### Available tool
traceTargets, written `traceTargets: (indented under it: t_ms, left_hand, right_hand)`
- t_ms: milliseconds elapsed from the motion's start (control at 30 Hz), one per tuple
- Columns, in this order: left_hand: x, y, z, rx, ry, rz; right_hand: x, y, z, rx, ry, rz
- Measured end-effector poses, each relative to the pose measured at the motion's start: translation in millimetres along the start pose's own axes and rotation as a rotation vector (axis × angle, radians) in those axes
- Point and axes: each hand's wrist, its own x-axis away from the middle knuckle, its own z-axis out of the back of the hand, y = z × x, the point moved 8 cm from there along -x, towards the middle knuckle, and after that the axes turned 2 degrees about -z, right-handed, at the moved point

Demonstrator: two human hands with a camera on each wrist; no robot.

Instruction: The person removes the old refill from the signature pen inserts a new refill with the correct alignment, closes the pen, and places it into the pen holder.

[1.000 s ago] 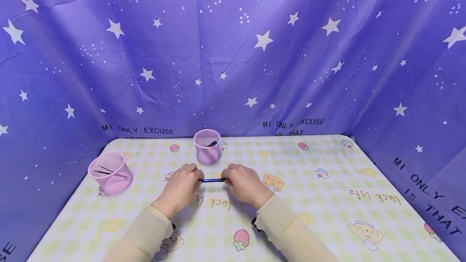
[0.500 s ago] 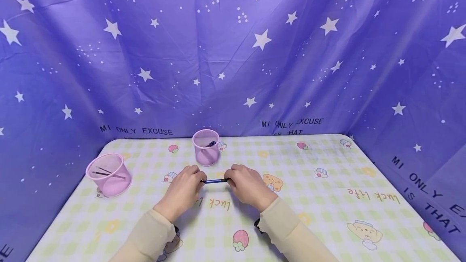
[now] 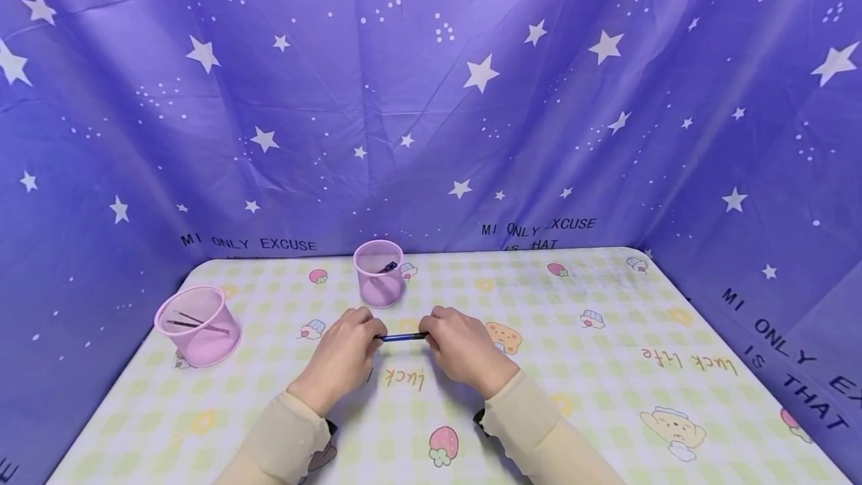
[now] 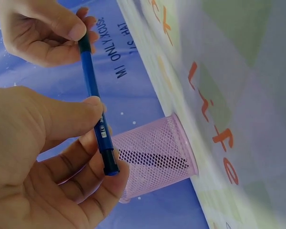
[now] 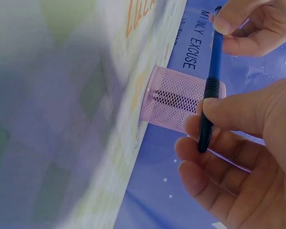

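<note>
A blue pen (image 3: 404, 337) with a black grip section is held level between both hands above the table. My left hand (image 3: 345, 350) pinches its back end between thumb and fingers; the left wrist view shows the blue barrel (image 4: 89, 71) and the dark end by the fingertips. At the other end, my right hand (image 3: 465, 346) pinches the black grip (image 5: 211, 90), whose tapered tip points past the fingers. Just behind the hands stands a pink mesh pen cup (image 3: 380, 287) with a dark pen-like item inside.
Another pink mesh cup (image 3: 214, 346) at the left holds thin dark sticks, perhaps refills. A green-and-white checked cloth with cartoon prints covers the table (image 3: 606, 380). Purple star-patterned curtain (image 3: 431, 96) surrounds the back and sides.
Both hands have shifted slightly right in the head view, still holding the pen, while the cups appear slightly further left as the camera view drifts.
</note>
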Motion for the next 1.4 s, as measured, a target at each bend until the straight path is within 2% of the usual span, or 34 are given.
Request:
traceTargets:
  t_ms: [633, 900, 1400]
  left_hand:
    - [-4.5, 5.4, 4.5, -0.016, 0.021, -0.001]
    - [-3.4, 9.1, 5.0, -0.039, 0.046, -0.039]
    - [-2.1, 21.4, 0.3, -0.007, 0.076, -0.094]
  right_hand:
    - [4.6, 2.6, 3.8, -0.016, 0.027, -0.004]
    - [6.6, 2.5, 6.7, -0.011, 0.045, -0.009]
    - [8.5, -3.4, 7.7, 0.010, 0.054, 0.012]
